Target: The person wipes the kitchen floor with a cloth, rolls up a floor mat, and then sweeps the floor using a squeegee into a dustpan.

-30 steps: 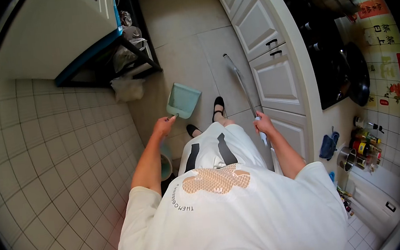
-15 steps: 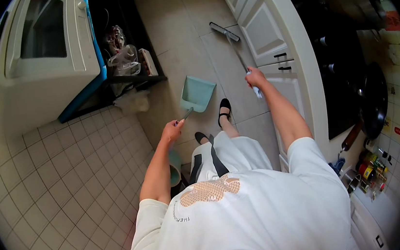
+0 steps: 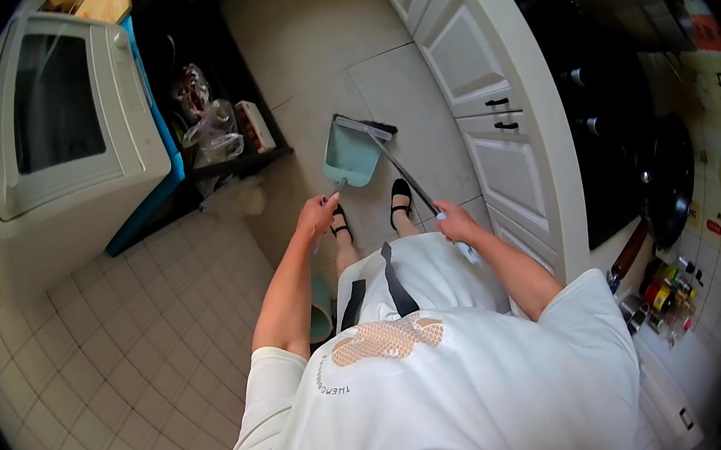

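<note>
My left hand (image 3: 317, 216) is closed round the handle of a light green dustpan (image 3: 352, 157) that rests on the floor ahead of my feet. In my right hand (image 3: 457, 220) is the grey handle of a broom (image 3: 403, 170), gripped near its pale end. The broom's head, with dark bristles, lies across the far edge of the dustpan, its right part sticking out past the pan. Whether any dirt is in the pan is too small to tell.
White cabinets (image 3: 493, 145) and a counter with a black cooktop (image 3: 547, 56) line the right. At left, a white oven (image 3: 69, 124) stands beside a dark shelf with plastic bags (image 3: 215, 133). A green bin (image 3: 320, 308) sits by my left leg.
My right hand has drawn the broom back toward me and to the left, bringing its head from the cabinet side to the dustpan. My left foot has stepped forward.
</note>
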The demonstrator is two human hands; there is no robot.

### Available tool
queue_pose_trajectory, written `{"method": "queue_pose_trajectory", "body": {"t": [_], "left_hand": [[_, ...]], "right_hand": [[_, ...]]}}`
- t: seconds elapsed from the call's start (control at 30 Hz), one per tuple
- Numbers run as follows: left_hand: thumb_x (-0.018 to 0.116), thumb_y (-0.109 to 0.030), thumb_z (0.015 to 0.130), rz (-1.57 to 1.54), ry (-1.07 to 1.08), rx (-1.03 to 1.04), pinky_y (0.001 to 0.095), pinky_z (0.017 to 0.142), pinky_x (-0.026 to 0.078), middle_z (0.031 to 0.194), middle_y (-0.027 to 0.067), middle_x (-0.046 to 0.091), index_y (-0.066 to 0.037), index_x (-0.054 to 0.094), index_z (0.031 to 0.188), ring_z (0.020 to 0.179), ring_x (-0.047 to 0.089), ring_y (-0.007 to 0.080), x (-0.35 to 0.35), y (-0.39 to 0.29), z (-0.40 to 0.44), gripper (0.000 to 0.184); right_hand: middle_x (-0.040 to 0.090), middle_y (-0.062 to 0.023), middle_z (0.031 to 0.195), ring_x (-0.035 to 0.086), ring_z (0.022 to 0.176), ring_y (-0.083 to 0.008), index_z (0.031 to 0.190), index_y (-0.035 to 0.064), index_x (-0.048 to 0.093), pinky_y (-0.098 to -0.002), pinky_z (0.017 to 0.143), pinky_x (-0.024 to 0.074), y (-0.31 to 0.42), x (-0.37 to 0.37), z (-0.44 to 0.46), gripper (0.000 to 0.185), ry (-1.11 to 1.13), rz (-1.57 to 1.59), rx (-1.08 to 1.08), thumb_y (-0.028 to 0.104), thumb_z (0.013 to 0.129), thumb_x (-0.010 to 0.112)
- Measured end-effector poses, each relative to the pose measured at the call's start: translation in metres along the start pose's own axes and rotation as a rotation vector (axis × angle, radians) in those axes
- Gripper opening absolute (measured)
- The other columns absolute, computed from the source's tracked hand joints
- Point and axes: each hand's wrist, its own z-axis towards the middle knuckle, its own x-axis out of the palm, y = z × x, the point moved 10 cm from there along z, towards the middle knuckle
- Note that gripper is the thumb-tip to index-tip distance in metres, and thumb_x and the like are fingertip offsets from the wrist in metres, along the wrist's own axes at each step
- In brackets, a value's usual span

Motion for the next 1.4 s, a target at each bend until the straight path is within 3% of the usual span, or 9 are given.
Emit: {"method": "queue_pose_trajectory", "body": {"t": [0.23, 0.47, 0.7, 0.9, 1.0, 1.13, 1.23, 1.3, 1.4], "left_hand": [[0.053, -0.046, 0.080, 0.037, 0.061, 0.020, 0.0288, 0.042, 0.038, 0.059, 0.0057, 0.053, -0.003, 0.055, 0.077, 0.048, 0.048, 0.0139, 0.000, -0.017, 0.010, 0.043], [0.052, -0.044, 0.081, 0.019, 0.089, 0.045, 0.0294, 0.041, 0.039, 0.057, 0.0060, 0.052, -0.002, 0.054, 0.077, 0.046, 0.048, 0.0149, -0.003, -0.003, 0.024, 0.043], [0.054, -0.043, 0.080, 0.077, 0.155, 0.067, 0.0280, 0.041, 0.038, 0.054, 0.0063, 0.050, -0.001, 0.055, 0.077, 0.045, 0.047, 0.0145, -0.006, -0.013, 0.028, 0.042], [0.051, -0.044, 0.083, 0.061, 0.225, 0.028, 0.0250, 0.040, 0.032, 0.057, 0.0044, 0.047, -0.006, 0.051, 0.077, 0.042, 0.037, 0.0102, -0.003, -0.014, 0.029, 0.039], [0.051, -0.045, 0.082, 0.039, 0.245, 0.048, 0.0239, 0.038, 0.031, 0.057, 0.0043, 0.047, -0.006, 0.050, 0.079, 0.040, 0.037, 0.0094, -0.003, -0.011, 0.033, 0.039], [0.053, -0.047, 0.080, 0.032, 0.242, 0.038, 0.0238, 0.039, 0.031, 0.058, 0.0049, 0.048, -0.006, 0.051, 0.079, 0.041, 0.038, 0.0093, -0.005, -0.013, 0.033, 0.041], [0.053, -0.048, 0.080, 0.038, 0.226, 0.016, 0.0239, 0.038, 0.031, 0.057, 0.0044, 0.048, -0.007, 0.051, 0.080, 0.041, 0.038, 0.0091, -0.003, -0.012, 0.031, 0.041], [0.053, -0.048, 0.080, 0.046, 0.212, 0.007, 0.0238, 0.038, 0.031, 0.057, 0.0041, 0.048, -0.007, 0.051, 0.080, 0.040, 0.038, 0.0091, -0.002, -0.016, 0.027, 0.041], [0.053, -0.049, 0.080, 0.052, 0.202, -0.005, 0.0238, 0.038, 0.031, 0.057, 0.0037, 0.048, -0.007, 0.051, 0.080, 0.040, 0.038, 0.0092, 0.001, -0.019, 0.025, 0.042]], "right_hand": [[0.053, -0.0189, 0.110, 0.052, 0.098, -0.0350, 0.130, 0.0147, 0.034, -0.0394, 0.084, 0.0422, 0.010, -0.022, 0.045, 0.059, -0.298, -0.258, -0.243, 0.017, 0.073, 0.052], [0.054, -0.0181, 0.110, 0.055, 0.096, -0.0322, 0.130, 0.0191, 0.034, -0.0363, 0.077, 0.0462, -0.004, -0.036, 0.056, 0.056, -0.313, 0.142, 0.150, 0.012, 0.076, 0.044], [0.054, -0.0180, 0.110, 0.059, 0.079, -0.0318, 0.130, 0.0166, 0.035, -0.0366, 0.070, 0.0477, -0.145, 0.089, -0.007, 0.056, -0.455, 0.208, 0.181, 0.014, 0.075, 0.048], [0.059, -0.0186, 0.091, 0.059, 0.061, -0.0258, 0.130, 0.0141, 0.035, -0.0365, 0.057, 0.0471, -0.199, 0.189, -0.112, 0.059, -0.463, 0.611, 0.348, 0.013, 0.074, 0.054], [0.046, -0.0051, 0.055, 0.043, 0.039, -0.0160, 0.133, 0.0185, 0.029, -0.0320, 0.037, 0.0371, -0.248, 0.242, -0.121, 0.062, -0.552, 0.954, 0.429, 0.008, 0.077, 0.052], [0.044, -0.0060, 0.053, 0.041, 0.038, -0.0164, 0.135, 0.0169, 0.025, -0.0320, 0.035, 0.0355, -0.273, 0.264, -0.128, 0.064, -0.598, 1.220, 0.489, 0.006, 0.077, 0.050], [0.042, -0.0066, 0.052, 0.040, 0.037, -0.0173, 0.120, 0.0101, 0.042, -0.0326, 0.034, 0.0343, -0.313, 0.280, -0.123, 0.043, -0.793, 1.534, 0.640, 0.006, 0.078, 0.047], [0.040, -0.0065, 0.050, 0.039, 0.036, -0.0181, 0.089, 0.0065, 0.046, -0.0324, 0.033, 0.0333, -0.346, 0.279, -0.102, 0.010, -0.757, 1.714, 0.593, 0.008, 0.079, 0.046], [0.038, -0.0058, 0.048, 0.038, 0.036, -0.0178, 0.070, 0.0091, 0.034, -0.0313, 0.031, 0.0320, -0.362, 0.258, -0.089, 0.015, -0.722, 2.047, 0.558, 0.010, 0.079, 0.046]]}}
